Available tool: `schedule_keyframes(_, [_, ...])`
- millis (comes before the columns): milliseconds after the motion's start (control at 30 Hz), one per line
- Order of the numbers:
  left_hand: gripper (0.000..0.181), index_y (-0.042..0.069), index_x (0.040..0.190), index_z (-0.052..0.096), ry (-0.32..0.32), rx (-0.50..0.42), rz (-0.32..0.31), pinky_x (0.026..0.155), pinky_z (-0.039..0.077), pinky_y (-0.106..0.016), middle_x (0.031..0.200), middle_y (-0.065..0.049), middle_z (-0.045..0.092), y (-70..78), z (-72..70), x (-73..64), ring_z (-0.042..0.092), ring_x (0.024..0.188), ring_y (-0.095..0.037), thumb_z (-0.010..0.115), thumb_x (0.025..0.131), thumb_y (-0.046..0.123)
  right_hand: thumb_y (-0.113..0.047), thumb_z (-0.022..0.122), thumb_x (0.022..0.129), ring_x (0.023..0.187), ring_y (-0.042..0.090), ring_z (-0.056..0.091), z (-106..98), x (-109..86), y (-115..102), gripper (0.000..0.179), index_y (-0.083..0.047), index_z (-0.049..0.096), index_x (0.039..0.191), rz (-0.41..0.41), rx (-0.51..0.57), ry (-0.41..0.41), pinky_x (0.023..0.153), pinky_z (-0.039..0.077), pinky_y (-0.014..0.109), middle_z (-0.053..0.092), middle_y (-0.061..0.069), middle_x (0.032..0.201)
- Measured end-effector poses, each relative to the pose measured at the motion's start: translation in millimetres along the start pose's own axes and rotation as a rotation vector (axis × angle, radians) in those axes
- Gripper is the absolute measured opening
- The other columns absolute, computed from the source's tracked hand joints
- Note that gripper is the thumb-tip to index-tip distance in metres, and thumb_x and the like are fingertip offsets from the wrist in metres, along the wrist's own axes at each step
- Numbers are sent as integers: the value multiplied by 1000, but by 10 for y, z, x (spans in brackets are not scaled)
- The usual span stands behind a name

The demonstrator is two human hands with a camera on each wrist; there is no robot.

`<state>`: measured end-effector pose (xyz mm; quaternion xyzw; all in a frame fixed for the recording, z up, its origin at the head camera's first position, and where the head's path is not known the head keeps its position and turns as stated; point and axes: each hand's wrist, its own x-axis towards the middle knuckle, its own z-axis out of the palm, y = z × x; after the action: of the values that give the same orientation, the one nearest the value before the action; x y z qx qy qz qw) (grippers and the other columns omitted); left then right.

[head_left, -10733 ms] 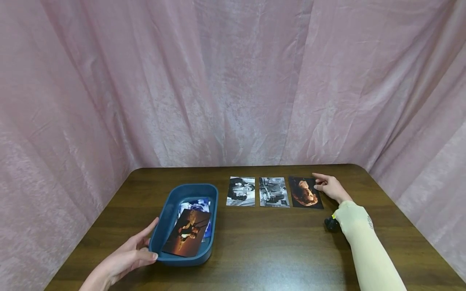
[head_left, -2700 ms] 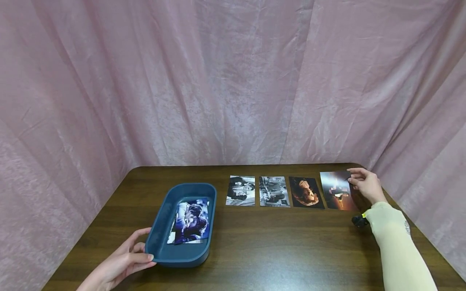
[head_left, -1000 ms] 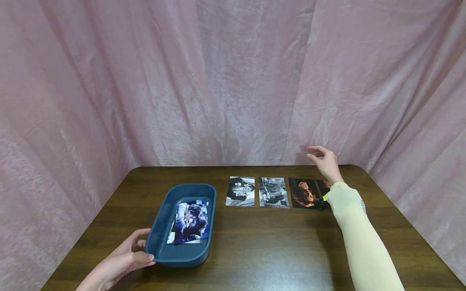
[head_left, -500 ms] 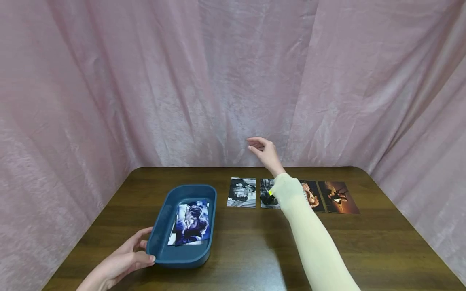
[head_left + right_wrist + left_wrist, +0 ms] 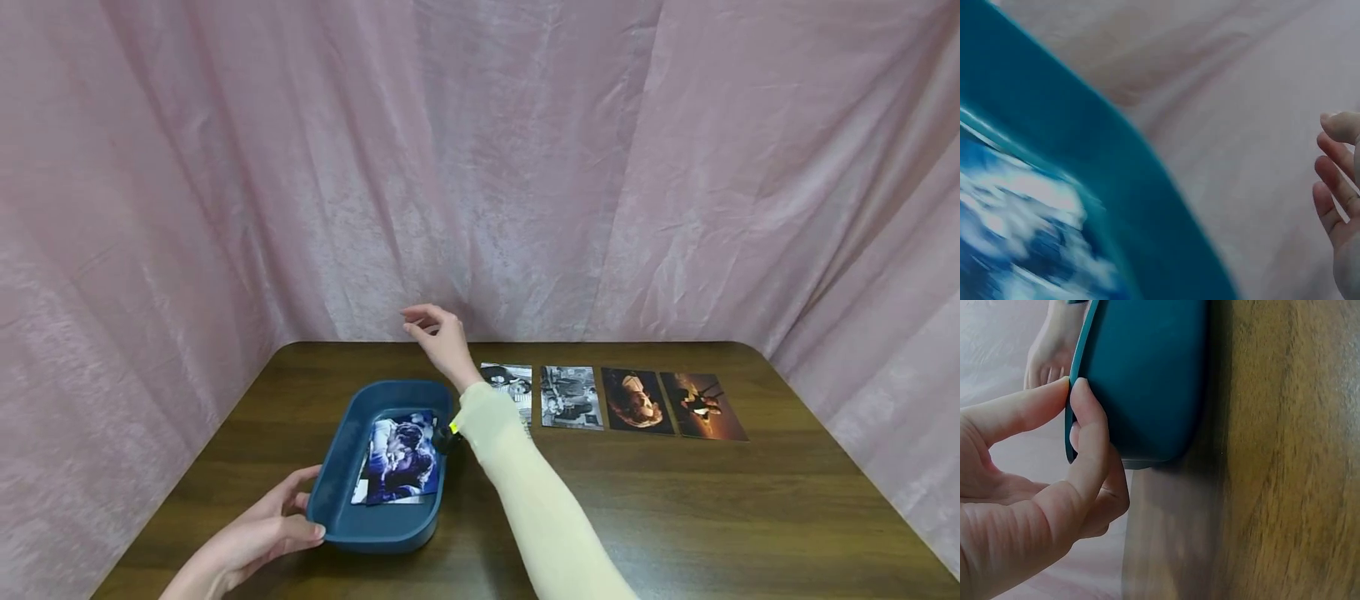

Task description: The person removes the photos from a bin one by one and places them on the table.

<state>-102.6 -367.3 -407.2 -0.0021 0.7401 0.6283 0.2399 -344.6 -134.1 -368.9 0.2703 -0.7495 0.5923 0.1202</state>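
My left hand [image 5: 258,533] pinches the near left rim of a blue plastic tray [image 5: 378,543], thumb and fingers on either side of the edge in the left wrist view. Inside the tray lies a blue-toned photo of a couple [image 5: 403,458], over at least one other print [image 5: 359,492] whose pale edge peeks out. My right hand [image 5: 442,343] is in the air near the tray's far right corner, fingers loosely curved and holding nothing. The right wrist view shows those fingers [image 5: 1327,167] apart, with the tray and blue photo blurred at left.
Right of the tray, photos lie in a row: a black-and-white print [image 5: 517,379] partly covered by my sleeve, another black-and-white one [image 5: 572,398], a dark one with an orange-lit figure [image 5: 637,402], and a sunset one [image 5: 703,406]. Pink curtains [image 5: 525,208] hang behind the wooden table [image 5: 675,517].
The sunset photo went from the tray to the row's right end, where my right hand let it go. That hand has since swept left towards the tray. My left hand stays at the rim.
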Motion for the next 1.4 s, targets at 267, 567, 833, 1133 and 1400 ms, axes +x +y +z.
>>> schedule_keyframes(267, [92, -3, 154, 1, 11, 12, -11, 91, 55, -37, 115, -18, 44, 33, 20, 27, 61, 103, -23, 63, 87, 5, -20, 68, 93, 88, 4, 64, 494, -394, -1, 18, -15, 73, 110, 53, 45, -117, 79, 52, 17, 72, 2, 105])
schedule_keyframes(567, [91, -3, 154, 1, -5, 8, -13, 91, 54, -35, 115, -17, 45, 19, 4, 10, 61, 103, -22, 63, 87, 5, -36, 74, 87, 114, 15, 59, 509, -596, -62, 41, -20, 66, 125, 167, -504, -730, 97, 49, 28, 67, -2, 124])
schedule_keyframes(833, [92, -3, 154, 0, -15, 2, 6, 91, 54, -36, 115, -16, 46, 21, 1, 20, 61, 102, -21, 63, 88, 5, -51, 89, 64, 134, 25, 33, 420, -726, -179, 94, -44, 44, 146, 313, -892, -863, 117, 28, 51, 40, -3, 148])
schedule_keyframes(1133, [91, -2, 154, 2, -19, 2, 14, 92, 55, -36, 114, -15, 46, 12, 3, 25, 61, 103, -21, 63, 88, 6, -50, 92, 60, 137, 28, 30, 435, -753, -197, 104, -44, 38, 149, 341, -948, -824, 116, 29, 53, 34, 4, 151])
schedule_keyframes(1400, [91, -2, 154, 1, -16, 1, 18, 91, 55, -35, 114, -14, 47, 10, 4, 34, 61, 102, -20, 63, 88, 5, -51, 91, 60, 122, 23, 35, 468, -756, -238, 105, -23, 43, 149, 294, -1016, -765, 110, 36, 42, 42, 7, 141])
